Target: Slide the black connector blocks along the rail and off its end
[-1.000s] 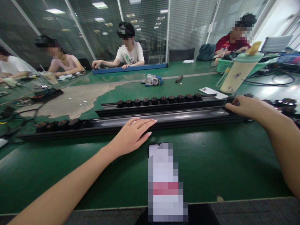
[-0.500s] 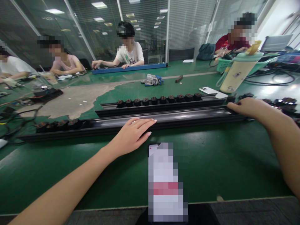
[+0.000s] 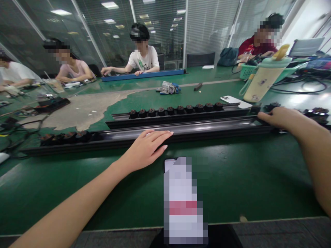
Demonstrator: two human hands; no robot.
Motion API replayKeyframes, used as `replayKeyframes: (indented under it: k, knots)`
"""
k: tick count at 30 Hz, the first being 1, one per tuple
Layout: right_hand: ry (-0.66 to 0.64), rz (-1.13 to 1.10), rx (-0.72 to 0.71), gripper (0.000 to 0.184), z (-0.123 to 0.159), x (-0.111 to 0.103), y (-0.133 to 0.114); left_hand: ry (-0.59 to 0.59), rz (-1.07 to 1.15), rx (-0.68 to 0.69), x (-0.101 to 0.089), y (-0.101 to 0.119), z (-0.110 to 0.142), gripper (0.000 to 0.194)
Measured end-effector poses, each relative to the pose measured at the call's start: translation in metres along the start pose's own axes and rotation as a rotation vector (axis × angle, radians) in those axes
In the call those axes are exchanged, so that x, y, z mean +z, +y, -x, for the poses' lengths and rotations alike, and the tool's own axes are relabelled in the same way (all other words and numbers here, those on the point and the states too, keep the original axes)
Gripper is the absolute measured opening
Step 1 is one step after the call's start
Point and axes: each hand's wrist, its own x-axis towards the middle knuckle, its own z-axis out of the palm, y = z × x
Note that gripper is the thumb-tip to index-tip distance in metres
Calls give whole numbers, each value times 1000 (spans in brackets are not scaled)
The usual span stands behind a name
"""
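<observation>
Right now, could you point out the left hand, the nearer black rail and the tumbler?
Left hand [image 3: 147, 148]: head view, on the back of the hand.
Nearer black rail [image 3: 201, 128]: head view, on its shiny channel.
Tumbler [image 3: 263, 82]: head view, on its cream body.

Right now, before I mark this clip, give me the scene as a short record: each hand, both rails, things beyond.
Left hand: lies flat over the near rail
Right hand: toward that rail's right end; grip hidden
Near rail: dark parts at left end
Far rail: row of black round pieces
Beyond: gloves, white phone, cup
</observation>
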Motion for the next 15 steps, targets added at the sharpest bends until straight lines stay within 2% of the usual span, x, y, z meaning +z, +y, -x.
replayKeyframes:
  k: [5, 15]
  knots:
    - [-116, 51, 85, 72, 4, -4, -2, 5, 0, 5, 0, 0, 1, 46]
    - [-137, 27, 115, 75, 0, 0, 0, -1, 3, -4, -1, 1, 0, 46]
